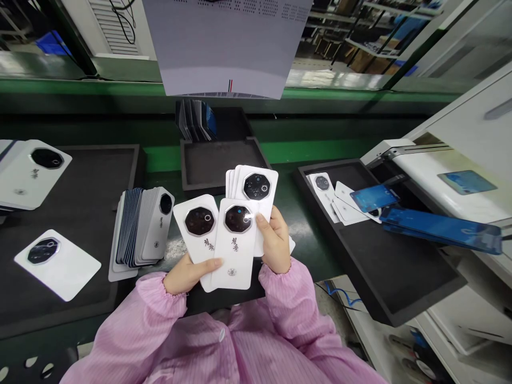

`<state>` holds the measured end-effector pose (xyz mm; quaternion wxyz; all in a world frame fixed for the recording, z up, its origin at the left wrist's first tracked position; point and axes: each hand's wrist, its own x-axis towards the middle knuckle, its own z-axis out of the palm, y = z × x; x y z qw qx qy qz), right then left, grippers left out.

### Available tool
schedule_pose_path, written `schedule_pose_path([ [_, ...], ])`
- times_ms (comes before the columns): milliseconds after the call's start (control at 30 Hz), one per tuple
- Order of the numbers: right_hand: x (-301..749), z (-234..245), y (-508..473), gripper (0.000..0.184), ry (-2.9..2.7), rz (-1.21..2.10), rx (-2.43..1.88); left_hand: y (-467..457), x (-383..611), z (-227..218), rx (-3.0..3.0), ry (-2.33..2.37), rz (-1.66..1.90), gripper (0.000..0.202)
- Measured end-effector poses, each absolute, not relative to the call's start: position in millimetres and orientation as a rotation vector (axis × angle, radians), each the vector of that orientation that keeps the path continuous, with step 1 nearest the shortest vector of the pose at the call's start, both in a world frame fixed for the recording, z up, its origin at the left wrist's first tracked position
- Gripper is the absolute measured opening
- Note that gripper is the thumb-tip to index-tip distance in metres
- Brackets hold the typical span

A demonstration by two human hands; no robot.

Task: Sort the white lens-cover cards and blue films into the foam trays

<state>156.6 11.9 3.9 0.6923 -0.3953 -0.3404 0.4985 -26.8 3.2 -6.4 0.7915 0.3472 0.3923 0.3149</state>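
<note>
My left hand (pixel 186 274) is closed, its thumb lying across two overlapping white phone-back cards (pixel 230 256). Each card has a dark octagonal camera area and black script below it. My right hand (pixel 275 240) is closed around a fanned stack of similar white cards (pixel 256 185), slightly higher and to the right. The right thumb reaches the top edge of the nearest left-hand card. Fingers behind the cards are hidden. Just left of my hands leans an upright row of more white phone-back cards (pixel 158 229), some with dark blue between them.
On the left, a black tray (pixel 86 176) holds a single white card (pixel 58 264) and a fanned pile (pixel 34 176). Behind my hands is another black tray (pixel 224 165) with upright cards. A right-hand black tray (pixel 400 266) carries white cards and blue sheets (pixel 440 226) beside a white machine.
</note>
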Motion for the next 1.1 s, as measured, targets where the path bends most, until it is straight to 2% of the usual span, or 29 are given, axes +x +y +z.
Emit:
schedule_pose_path([
  [1100, 162, -7, 20, 0.023, -0.696, 1.234, -0.894, 5, -20, -3, 0.674, 0.852, 0.579, 0.041],
])
